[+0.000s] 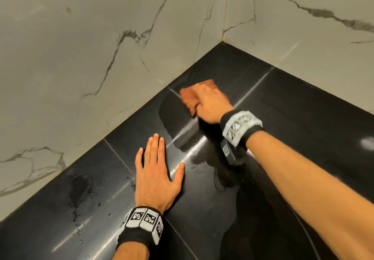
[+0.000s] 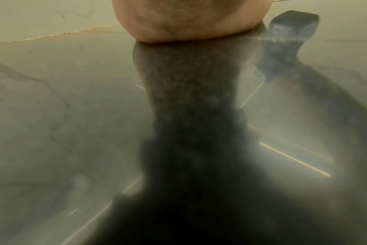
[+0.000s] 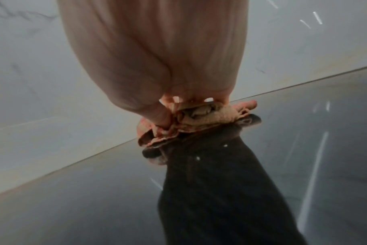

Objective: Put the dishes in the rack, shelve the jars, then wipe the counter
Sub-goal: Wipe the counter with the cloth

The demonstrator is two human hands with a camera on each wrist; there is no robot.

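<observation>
The right hand (image 1: 209,102) grips a bunched orange-brown cloth (image 1: 192,95), its fingers (image 3: 163,116) curled round the folds, and presses it on the black tiled counter (image 1: 293,118) near the far corner where the two marbled walls (image 1: 81,36) meet. The left hand (image 1: 155,170) lies flat on the counter nearer and to the left, fingers straight and slightly spread, holding nothing. Water droplets (image 1: 81,209) and a wet patch sit on the tiles left of that hand. Both wrists wear patterned bands (image 1: 144,222).

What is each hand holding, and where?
The right hand grips a bunched orange cloth around its middle. The left hand holds nothing, flat on the counter.
</observation>
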